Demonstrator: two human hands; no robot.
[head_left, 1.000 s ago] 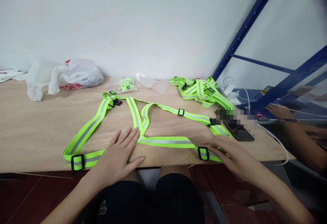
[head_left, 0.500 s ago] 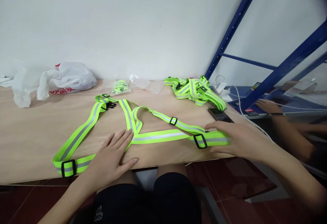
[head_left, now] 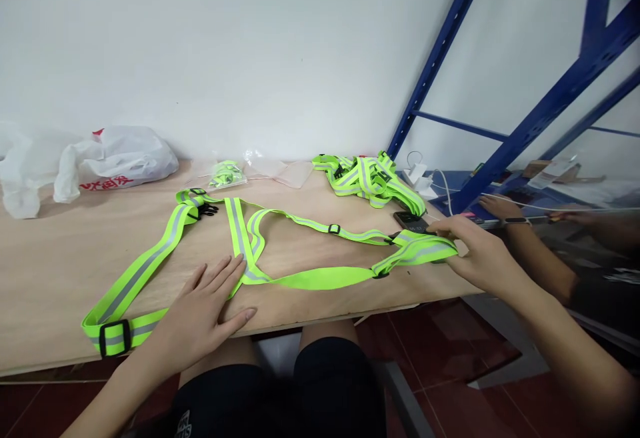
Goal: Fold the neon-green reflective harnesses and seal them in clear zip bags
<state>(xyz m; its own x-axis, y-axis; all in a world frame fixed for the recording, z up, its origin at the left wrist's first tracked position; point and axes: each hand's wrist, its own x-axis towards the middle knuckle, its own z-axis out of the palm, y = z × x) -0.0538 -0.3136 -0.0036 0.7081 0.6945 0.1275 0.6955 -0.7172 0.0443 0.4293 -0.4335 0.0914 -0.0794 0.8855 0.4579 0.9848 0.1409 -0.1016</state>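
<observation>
Nearest are the person's dark shorts (head_left: 335,385), below the front edge of a wooden counter (head_left: 55,271). On the counter, close to that edge, a lime-yellow reflective harness (head_left: 320,278) with grey stripes lies spread in a wide, uneven loop. The left hand (head_left: 203,311) is palm down and flat, fingers extended, pressing on the harness beside the junction where its straps meet; it grips nothing. To its left, a large black slide buckle (head_left: 115,338) sits on the strap at the harness's front left corner. The right hand (head_left: 477,251) pinches the harness's right end between thumb and fingers, and the strap there is bunched and twisted. Further back, a smaller slide buckle (head_left: 334,229) rides on the thin rear strap, and a black pronged clip (head_left: 207,210) lies at the harness's rear left. A dark phone (head_left: 410,221) rests just behind the right end, partly covered by the strap. Along the wall (head_left: 250,45) stand a white plastic bag (head_left: 135,155) with red lettering, a clear packet (head_left: 227,173) holding lime straps, and a tangled pile of reflective straps (head_left: 365,181). A white charger (head_left: 420,178) sits beside the pile. At right, beneath a blue metal rack (head_left: 440,51), shows a co-worker's wristbanded arm (head_left: 540,245).
</observation>
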